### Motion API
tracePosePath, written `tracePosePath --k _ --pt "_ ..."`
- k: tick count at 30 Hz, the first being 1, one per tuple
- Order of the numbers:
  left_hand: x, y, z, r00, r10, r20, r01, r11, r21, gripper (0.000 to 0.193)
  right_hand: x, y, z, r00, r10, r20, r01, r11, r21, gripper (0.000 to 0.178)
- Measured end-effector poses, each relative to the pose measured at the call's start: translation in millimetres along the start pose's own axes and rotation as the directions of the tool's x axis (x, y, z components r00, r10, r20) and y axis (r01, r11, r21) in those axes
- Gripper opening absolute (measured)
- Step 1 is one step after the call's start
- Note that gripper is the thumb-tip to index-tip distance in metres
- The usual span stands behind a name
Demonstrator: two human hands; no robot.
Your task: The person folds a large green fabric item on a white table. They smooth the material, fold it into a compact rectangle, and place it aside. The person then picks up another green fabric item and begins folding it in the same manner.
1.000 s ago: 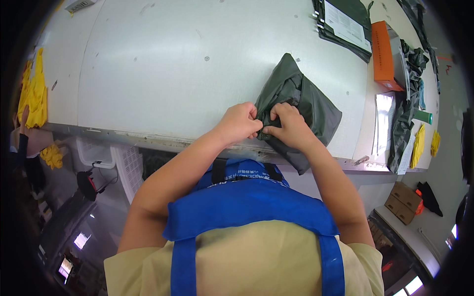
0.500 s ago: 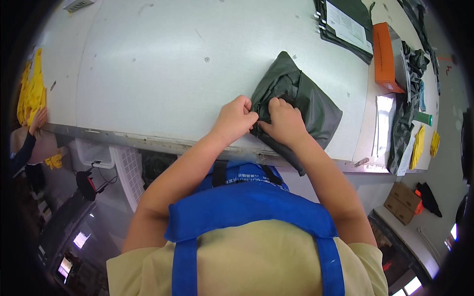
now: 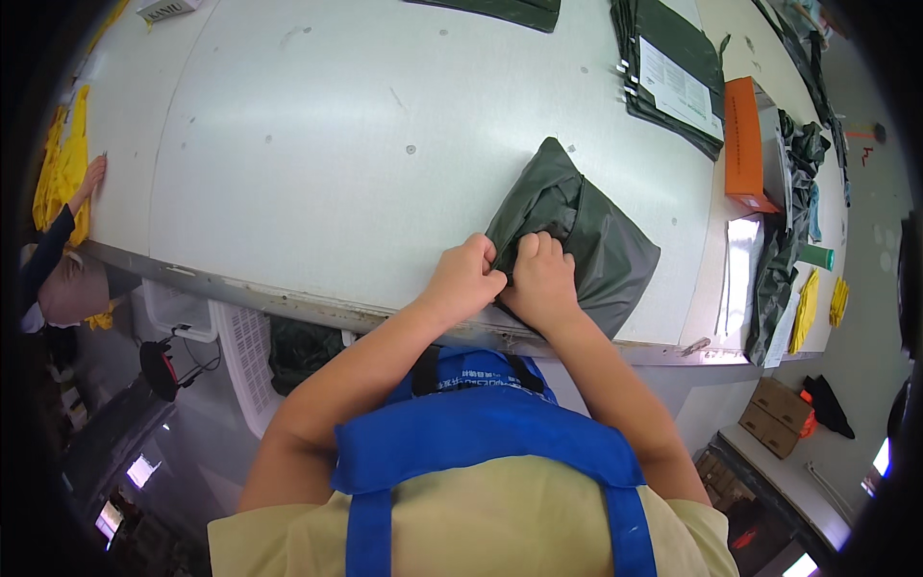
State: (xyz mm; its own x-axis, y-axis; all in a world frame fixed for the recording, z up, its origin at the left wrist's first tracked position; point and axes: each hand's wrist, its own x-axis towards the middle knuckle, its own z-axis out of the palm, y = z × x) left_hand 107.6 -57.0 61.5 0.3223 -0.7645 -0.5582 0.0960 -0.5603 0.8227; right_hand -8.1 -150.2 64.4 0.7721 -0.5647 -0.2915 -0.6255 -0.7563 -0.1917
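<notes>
While the dark green fabric bundle (image 3: 615, 255) lies at the tabletop's (image 3: 298, 202) near edge, right of its middle, the left hand (image 3: 465, 279) and right hand (image 3: 541, 285) both grip its crumpled left side; the body looks folded already, that side not yet smoothed.

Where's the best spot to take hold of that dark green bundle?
Probably pinch the dark green bundle by its right-hand corner, coming from the right: that corner juts out smooth and unobstructed, whereas the left hand and right hand both occupy its crumpled left part.
</notes>
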Motion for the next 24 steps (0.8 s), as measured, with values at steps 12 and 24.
tracePosePath --k 12,24 --pt "-0.3 -5.3 -3.3 0.987 0.155 -0.052 -0.14 0.964 0.226 0.017 -5.6 -9.7 8.0 0.961 -0.239 -0.138 0.217 0.964 -0.156 0.062" --pt "17.3 10.2 -12.5 0.959 0.257 -0.121 -0.156 0.832 0.532 0.022 12.6 -6.0 -11.3 0.973 -0.189 -0.135 0.187 0.982 -0.03 0.082"
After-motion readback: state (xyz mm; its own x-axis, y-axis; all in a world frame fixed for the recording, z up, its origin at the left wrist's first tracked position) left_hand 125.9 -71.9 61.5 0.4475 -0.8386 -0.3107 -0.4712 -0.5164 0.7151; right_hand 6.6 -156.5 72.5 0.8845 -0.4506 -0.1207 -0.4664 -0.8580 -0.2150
